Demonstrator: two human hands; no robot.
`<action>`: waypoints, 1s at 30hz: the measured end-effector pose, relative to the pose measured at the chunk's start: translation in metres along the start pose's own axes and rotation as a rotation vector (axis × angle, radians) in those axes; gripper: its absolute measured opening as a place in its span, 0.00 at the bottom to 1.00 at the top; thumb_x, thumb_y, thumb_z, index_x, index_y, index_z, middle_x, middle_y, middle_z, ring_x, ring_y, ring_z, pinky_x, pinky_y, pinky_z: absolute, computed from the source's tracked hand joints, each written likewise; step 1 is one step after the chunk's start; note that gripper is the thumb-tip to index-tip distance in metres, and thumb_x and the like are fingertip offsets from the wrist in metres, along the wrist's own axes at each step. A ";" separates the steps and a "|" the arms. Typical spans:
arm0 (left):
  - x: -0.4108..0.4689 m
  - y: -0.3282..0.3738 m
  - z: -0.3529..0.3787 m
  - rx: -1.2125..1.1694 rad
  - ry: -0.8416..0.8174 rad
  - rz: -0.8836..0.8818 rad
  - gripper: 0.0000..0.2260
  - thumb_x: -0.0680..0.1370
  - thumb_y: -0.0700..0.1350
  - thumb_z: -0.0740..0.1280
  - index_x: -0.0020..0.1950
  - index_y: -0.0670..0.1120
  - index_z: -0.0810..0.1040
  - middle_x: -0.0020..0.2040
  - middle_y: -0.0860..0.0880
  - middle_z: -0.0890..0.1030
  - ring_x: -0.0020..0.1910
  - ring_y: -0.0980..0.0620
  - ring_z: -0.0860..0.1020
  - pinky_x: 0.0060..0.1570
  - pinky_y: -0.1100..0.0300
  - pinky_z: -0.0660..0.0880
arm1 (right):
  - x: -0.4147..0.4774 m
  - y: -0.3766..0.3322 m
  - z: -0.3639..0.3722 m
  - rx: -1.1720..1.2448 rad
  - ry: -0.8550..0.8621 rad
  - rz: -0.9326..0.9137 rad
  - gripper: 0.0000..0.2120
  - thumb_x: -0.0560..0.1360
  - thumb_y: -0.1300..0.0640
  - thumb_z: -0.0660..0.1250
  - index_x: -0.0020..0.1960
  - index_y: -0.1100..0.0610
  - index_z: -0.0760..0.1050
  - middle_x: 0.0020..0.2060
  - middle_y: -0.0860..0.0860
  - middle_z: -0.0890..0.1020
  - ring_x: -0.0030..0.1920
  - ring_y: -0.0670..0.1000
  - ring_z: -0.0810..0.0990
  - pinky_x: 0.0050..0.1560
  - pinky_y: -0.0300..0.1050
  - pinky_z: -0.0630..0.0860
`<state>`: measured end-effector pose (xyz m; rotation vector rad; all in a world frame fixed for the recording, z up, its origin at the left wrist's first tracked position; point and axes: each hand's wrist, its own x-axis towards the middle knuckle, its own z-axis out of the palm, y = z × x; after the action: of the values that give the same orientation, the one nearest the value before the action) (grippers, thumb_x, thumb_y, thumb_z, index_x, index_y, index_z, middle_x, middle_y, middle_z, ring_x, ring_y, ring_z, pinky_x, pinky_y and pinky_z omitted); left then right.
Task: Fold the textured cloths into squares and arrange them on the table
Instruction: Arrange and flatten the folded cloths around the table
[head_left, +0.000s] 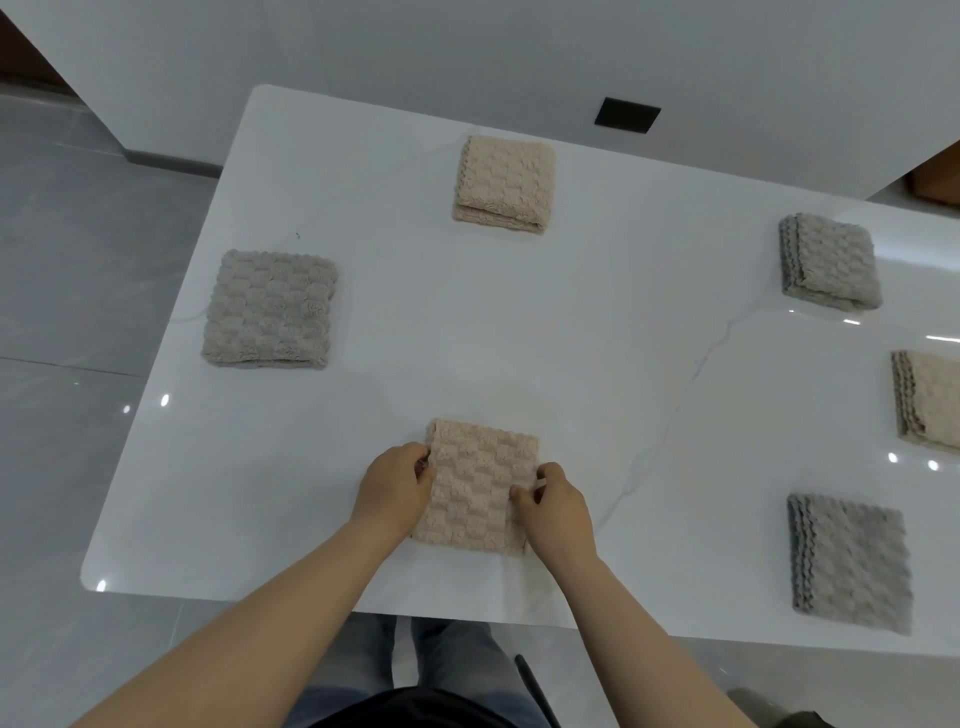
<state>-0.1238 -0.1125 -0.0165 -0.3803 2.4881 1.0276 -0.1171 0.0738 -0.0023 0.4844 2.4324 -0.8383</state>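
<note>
No readable text — no labels, no signs

We have one head-worn view, looking forward and steeply down on the glossy white veined stone table (571, 322), close above its near edge.

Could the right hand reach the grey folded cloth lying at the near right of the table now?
Probably yes. Only bare table lies between the right hand and that grey cloth, but the hand pinches the beige cloth and must release it first.
</note>
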 end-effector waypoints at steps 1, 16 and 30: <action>0.000 -0.001 0.000 0.000 -0.002 -0.005 0.07 0.78 0.41 0.63 0.48 0.38 0.78 0.45 0.44 0.81 0.45 0.46 0.77 0.47 0.50 0.75 | 0.000 0.000 0.000 0.002 -0.001 0.000 0.13 0.77 0.55 0.63 0.59 0.60 0.69 0.42 0.51 0.78 0.42 0.51 0.77 0.42 0.46 0.74; -0.012 -0.004 -0.012 0.046 0.007 -0.006 0.15 0.79 0.46 0.63 0.63 0.43 0.72 0.56 0.45 0.76 0.53 0.49 0.76 0.50 0.61 0.71 | -0.004 -0.010 -0.015 -0.301 0.052 -0.151 0.12 0.77 0.55 0.61 0.59 0.58 0.68 0.44 0.50 0.73 0.40 0.50 0.72 0.36 0.42 0.66; -0.065 -0.014 -0.060 0.383 0.049 0.003 0.15 0.80 0.47 0.58 0.64 0.44 0.70 0.57 0.46 0.75 0.53 0.49 0.75 0.51 0.57 0.73 | -0.029 -0.065 -0.015 -0.516 -0.094 -0.529 0.13 0.76 0.58 0.59 0.59 0.58 0.73 0.53 0.53 0.77 0.51 0.54 0.77 0.44 0.45 0.73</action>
<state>-0.0776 -0.1601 0.0445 -0.2840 2.6520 0.5269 -0.1302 0.0305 0.0542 -0.3954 2.5848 -0.3730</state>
